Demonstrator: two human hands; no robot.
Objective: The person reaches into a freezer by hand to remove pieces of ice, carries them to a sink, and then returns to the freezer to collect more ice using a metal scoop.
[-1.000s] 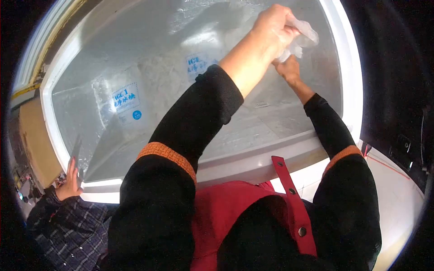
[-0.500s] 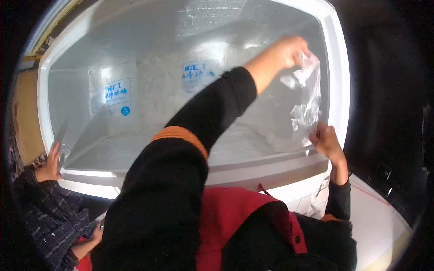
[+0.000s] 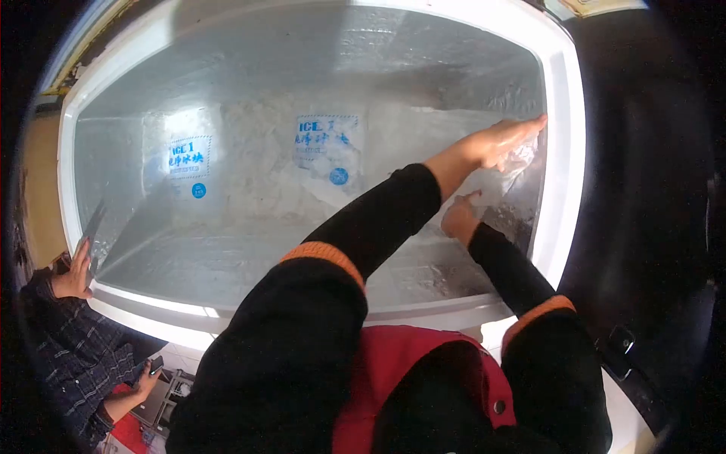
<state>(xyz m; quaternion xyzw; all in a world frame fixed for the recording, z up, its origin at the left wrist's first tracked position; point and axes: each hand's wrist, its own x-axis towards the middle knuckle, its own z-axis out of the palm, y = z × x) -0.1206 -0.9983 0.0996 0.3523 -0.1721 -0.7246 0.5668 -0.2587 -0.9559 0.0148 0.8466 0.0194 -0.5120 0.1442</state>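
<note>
My left hand point(image 3: 501, 144) is stretched across to the right end of a white-rimmed chest point(image 3: 563, 163), its fingers straight and flat. Beneath its palm lies crumpled clear plastic point(image 3: 522, 163), which looks like a thin bag. Lower and to the left, my right hand point(image 3: 460, 216) is inside the chest with one digit sticking out; its other fingers are partly hidden. I see nothing held in it. A printed ice bag point(image 3: 327, 147) with blue lettering lies in the middle of the chest, and a second ice bag point(image 3: 189, 163) lies further left.
At the left, another person in a dark checked sleeve point(image 3: 72, 344) rests one hand point(image 3: 74, 276) on the rim and holds a dark phone-like object point(image 3: 156, 366) in the other. A dark surface point(image 3: 643, 189) stands right of the chest.
The clear plastic, stretched upright between both my hands before, now lies low at the chest's right end. My left hand has moved down and flattened; my right has reached inward and left.
</note>
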